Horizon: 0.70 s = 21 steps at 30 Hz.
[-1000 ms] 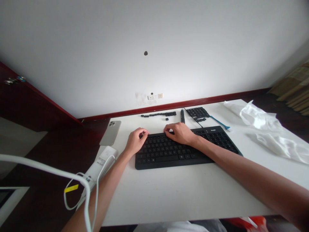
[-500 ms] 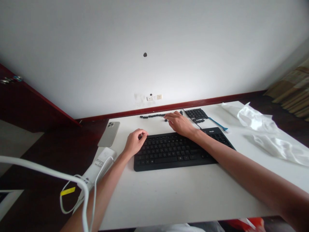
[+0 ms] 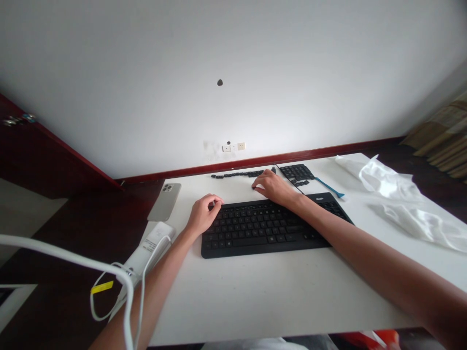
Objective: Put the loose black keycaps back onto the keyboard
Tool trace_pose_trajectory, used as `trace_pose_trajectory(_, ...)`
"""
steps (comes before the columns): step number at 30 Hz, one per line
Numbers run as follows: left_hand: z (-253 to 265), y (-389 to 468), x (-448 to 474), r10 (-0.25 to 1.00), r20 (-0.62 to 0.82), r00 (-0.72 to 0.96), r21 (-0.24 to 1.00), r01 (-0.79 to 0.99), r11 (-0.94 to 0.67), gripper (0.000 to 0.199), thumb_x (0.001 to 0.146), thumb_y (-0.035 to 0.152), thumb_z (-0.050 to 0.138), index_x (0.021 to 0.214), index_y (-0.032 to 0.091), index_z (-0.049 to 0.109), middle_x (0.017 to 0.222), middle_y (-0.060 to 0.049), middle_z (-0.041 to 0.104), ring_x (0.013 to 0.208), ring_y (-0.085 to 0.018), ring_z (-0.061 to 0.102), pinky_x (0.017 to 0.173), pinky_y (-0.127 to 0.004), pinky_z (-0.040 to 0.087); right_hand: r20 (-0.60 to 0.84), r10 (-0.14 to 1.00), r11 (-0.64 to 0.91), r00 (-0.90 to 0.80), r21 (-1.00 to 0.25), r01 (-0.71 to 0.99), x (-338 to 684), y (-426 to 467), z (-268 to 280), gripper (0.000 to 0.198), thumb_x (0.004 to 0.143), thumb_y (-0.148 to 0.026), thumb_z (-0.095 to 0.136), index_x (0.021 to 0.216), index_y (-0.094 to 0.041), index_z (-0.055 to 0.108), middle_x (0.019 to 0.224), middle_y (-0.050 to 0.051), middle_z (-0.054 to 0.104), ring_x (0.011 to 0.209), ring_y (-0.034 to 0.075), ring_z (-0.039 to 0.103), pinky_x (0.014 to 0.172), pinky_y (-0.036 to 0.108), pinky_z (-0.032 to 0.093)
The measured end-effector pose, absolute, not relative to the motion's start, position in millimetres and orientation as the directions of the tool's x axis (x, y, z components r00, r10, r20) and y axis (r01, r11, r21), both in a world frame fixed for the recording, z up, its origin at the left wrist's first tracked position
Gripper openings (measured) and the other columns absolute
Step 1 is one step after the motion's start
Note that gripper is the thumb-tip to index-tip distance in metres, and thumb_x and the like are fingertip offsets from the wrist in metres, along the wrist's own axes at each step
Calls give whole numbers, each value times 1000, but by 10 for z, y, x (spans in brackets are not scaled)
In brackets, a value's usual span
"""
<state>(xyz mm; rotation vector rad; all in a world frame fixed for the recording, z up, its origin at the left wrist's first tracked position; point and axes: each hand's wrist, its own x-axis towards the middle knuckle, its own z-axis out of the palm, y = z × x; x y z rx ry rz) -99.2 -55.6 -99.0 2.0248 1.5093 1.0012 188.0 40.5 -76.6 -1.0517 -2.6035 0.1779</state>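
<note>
A black keyboard [image 3: 255, 228] lies on the white table. Beside its upper left corner rests my left hand [image 3: 205, 213], fingers curled and thumb against them; what they grip, if anything, is hidden. Beyond the keyboard's back edge, my right hand [image 3: 272, 187] has its fingers bent down in a pinch. A small black keycap [image 3: 254, 188] shows at those fingertips, partly hidden. Behind the hand, a row of loose black keycaps [image 3: 237, 174] runs along the far side of the table.
More keycaps [image 3: 296, 171] form a block at the back right, near a blue pry tool [image 3: 330, 187]. White plastic wrapping [image 3: 386, 177] lies on the right. At the left are a phone [image 3: 165, 201], a white power strip [image 3: 146, 253] and a white cable [image 3: 73, 253].
My right hand has drawn slightly back toward the keyboard, its fingers now bent down and closed on a keycap that lay in front of the row. The left hand has stayed put.
</note>
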Motion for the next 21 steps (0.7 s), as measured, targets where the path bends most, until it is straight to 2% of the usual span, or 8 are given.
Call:
trace_pose_trajectory(8,-978,-558,-990,942,298,152,697,640,-324,21,98,29,54,88,24,72,96,-3,76,92,-20,70,86,-30,53,160,691,715,-705,-296,633,1917,407,-666,11,91,-15,67,92,-18,78,94,10,77,93,25,69,86,37,48)
trace_pose_trajectory(13,-980,-559,-993,942,299,152,694,643,-324,21,98,27,55,88,24,72,96,-2,76,91,-19,70,86,-30,53,136,670,729,-730,-306,612,1941,417,-636,15,91,-16,64,92,-20,78,97,8,79,93,25,71,86,36,50)
trace_pose_trajectory(18,-997,-554,-1000,942,300,149,694,644,-322,20,98,26,55,88,24,72,96,-1,76,91,-19,70,85,-30,52,152,686,701,-711,-402,590,1948,320,-443,23,90,-19,66,108,-21,79,104,7,80,87,23,73,81,34,52)
trace_pose_trajectory(21,-1004,-552,-1000,942,304,143,697,640,-322,19,97,26,55,89,24,72,96,-1,76,91,-19,70,86,-30,53,104,647,709,-756,-448,545,1930,191,-285,21,90,-19,64,103,-23,80,101,5,80,86,22,72,77,33,53)
